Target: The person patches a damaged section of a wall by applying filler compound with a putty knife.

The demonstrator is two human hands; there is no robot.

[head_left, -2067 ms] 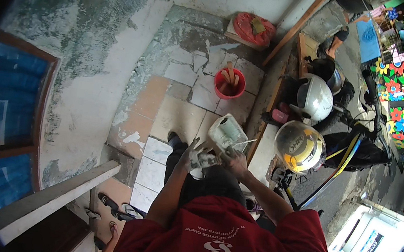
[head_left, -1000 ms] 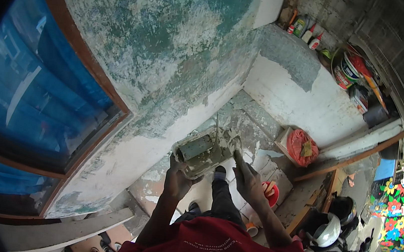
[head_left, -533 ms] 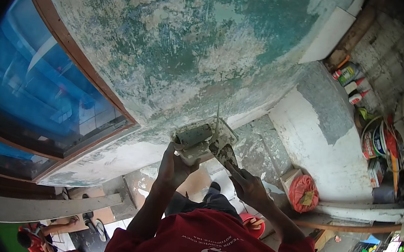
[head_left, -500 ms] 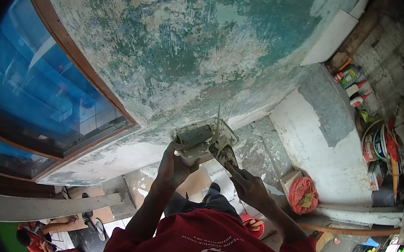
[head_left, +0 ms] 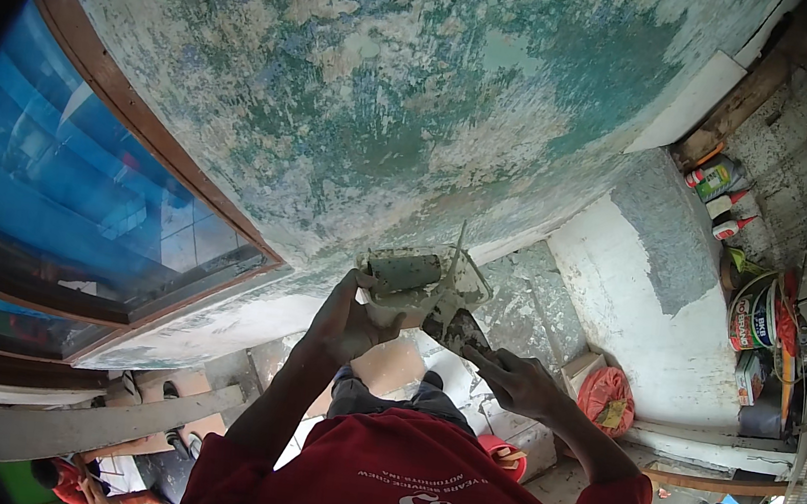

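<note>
My left hand (head_left: 350, 324) grips a small putty-smeared tub (head_left: 399, 302) at its left side, out in front of my body. A dark grey rounded piece (head_left: 403, 270) lies inside, its kind unclear. From the tub a thin pale pointed piece (head_left: 454, 256) sticks up. My right hand (head_left: 521, 381) is closed round the handle of a putty knife (head_left: 459, 333), whose smeared blade is at the tub's near right edge. Beyond the tub rises the wall (head_left: 372, 97), with patchy green, blue and white paint.
At left is a brown-framed window (head_left: 128, 117). A red plastic bag (head_left: 605, 400) lies right of my right hand; a red bucket (head_left: 504, 456) stands below it. Bottles (head_left: 720, 180) and a paint can (head_left: 754, 310) stand far right. Another person (head_left: 78, 484) is at lower left.
The tub and both hands have shifted slightly to the right in the picture, as has most of the room. My left hand still holds the tub, my right the putty knife.
</note>
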